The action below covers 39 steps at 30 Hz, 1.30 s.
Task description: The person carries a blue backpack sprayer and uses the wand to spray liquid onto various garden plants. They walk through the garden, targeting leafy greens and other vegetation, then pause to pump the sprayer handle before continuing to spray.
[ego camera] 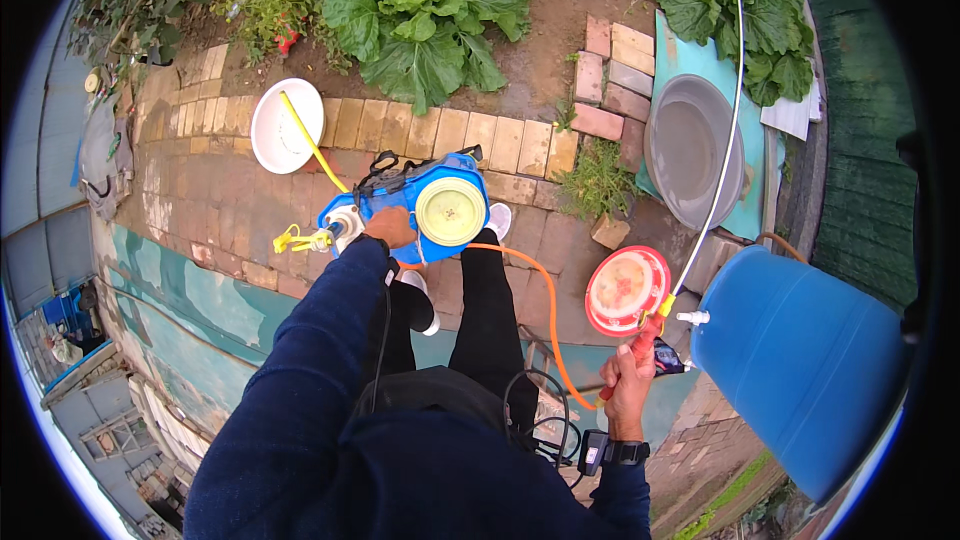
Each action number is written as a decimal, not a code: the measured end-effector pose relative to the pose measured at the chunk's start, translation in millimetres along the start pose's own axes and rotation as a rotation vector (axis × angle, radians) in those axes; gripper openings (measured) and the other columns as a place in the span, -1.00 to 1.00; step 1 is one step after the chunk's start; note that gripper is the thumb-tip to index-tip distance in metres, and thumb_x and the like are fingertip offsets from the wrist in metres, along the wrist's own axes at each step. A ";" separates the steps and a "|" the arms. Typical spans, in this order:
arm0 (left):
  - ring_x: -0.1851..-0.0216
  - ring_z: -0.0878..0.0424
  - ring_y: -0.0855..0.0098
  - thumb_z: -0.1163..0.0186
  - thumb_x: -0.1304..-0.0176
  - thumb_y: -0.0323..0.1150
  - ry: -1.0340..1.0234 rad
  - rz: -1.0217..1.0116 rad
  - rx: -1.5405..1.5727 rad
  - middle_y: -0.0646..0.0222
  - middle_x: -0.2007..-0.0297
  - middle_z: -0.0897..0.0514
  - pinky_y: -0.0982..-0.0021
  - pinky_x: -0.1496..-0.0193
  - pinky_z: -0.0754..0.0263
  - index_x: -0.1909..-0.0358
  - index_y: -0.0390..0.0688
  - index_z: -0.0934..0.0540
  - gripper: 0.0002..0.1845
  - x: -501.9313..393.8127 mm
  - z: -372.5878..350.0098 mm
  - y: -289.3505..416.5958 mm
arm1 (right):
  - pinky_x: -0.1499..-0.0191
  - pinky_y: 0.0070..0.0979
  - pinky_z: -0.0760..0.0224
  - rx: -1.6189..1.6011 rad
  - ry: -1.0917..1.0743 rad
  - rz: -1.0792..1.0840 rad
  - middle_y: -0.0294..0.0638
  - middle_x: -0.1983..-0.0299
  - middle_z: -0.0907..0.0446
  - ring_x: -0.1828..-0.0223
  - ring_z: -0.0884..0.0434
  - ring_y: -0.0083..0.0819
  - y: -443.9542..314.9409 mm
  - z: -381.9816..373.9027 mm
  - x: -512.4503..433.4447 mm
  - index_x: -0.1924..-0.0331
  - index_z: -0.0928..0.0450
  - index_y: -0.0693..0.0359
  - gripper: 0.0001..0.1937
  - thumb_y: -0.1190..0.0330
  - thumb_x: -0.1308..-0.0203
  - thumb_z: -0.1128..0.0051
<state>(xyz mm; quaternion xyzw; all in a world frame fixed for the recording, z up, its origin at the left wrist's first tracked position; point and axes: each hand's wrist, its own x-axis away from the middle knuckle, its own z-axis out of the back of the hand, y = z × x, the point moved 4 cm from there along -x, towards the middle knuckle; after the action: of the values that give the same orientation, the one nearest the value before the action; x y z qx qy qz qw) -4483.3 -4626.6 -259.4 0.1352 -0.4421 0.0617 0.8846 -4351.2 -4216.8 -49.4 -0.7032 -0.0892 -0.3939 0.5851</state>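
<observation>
A blue plastic backpack sprayer (477,172) with a pale yellow round lid (450,211) stands on the bricks by my feet. My left hand (391,226) is on its top, between the lid and the white pump fitting; what the fingers touch is partly hidden. My right hand (628,377) is closed round the red handle (645,341) of a spray lance, whose long white tube (724,142) points up and away over the grey tub. An orange hose (553,307) runs from the sprayer to the handle. A yellow tube (311,139) reaches from the sprayer into a white basin (262,127).
A grey tub (694,154) lies right of the brick edging. A red-rimmed basin (651,259) and a large blue barrel (795,360) are near my right hand. Leafy vegetables (427,11) grow beyond the bricks. A loose brick (610,232) sits by weeds.
</observation>
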 end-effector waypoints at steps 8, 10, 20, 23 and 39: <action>0.01 -0.55 0.00 -0.18 0.03 -0.19 -0.142 -0.136 -0.103 -0.11 0.05 -0.57 0.17 -0.03 -0.48 0.11 -0.32 -0.57 -0.52 -71.3 21.5 89.4 | 0.69 -0.67 -0.10 0.002 0.114 -0.047 -0.40 0.60 -0.29 0.77 -0.21 -0.68 -23.1 -29.5 -23.5 0.26 -0.28 0.16 -0.83 0.55 -0.19 -0.05; 0.05 -0.59 0.01 -0.13 -0.03 -0.31 -0.099 -0.184 -0.097 -0.04 0.08 -0.61 0.13 0.00 -0.50 0.17 -0.27 -0.62 -0.66 -91.1 22.6 110.0 | 0.72 -0.68 -0.07 -0.022 0.149 -0.055 -0.41 0.61 -0.29 0.78 -0.21 -0.68 -20.5 -38.5 -27.2 0.27 -0.28 0.17 -0.81 0.57 -0.17 -0.08; 0.15 -0.64 0.02 -0.15 -0.01 -0.35 -0.049 -0.287 -0.105 0.03 0.18 -0.65 0.11 0.15 -0.54 0.27 -0.19 -0.67 -0.75 -179.6 -3.9 173.3 | 0.69 -0.65 -0.05 -0.165 0.121 -0.036 -0.40 0.65 -0.26 0.79 -0.17 -0.67 -11.0 -89.3 -103.4 0.41 -0.22 0.14 -0.81 0.52 -0.21 -0.01; 0.13 -0.63 0.01 -0.16 0.01 -0.35 -0.144 -0.283 -0.092 0.01 0.17 -0.64 0.08 0.15 -0.53 0.23 -0.21 -0.65 -0.72 -189.9 -11.4 179.3 | 0.65 -0.66 -0.07 -0.197 0.016 -0.053 -0.40 0.63 -0.25 0.77 -0.19 -0.67 -5.4 -106.3 -137.6 0.40 -0.22 0.13 -0.82 0.53 -0.21 0.00; 0.41 -0.53 0.51 -0.13 -0.30 -0.30 -0.142 -0.037 0.536 0.33 0.26 -0.59 0.47 0.40 -0.45 -0.11 -0.29 -0.38 -0.59 -244.9 177.0 6.3 | 0.61 -0.69 -0.18 0.171 -0.153 -0.076 -0.41 0.61 -0.33 0.67 -0.31 -0.67 32.4 -154.7 -252.2 0.28 -0.33 0.19 -0.85 0.52 -0.16 -0.09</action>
<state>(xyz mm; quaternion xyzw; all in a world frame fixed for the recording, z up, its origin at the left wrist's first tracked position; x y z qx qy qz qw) -4767.6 -4670.0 -352.6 0.3764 -0.4685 0.1506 0.7850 -4571.7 -4280.0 -239.0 -0.6749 -0.1936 -0.3520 0.6190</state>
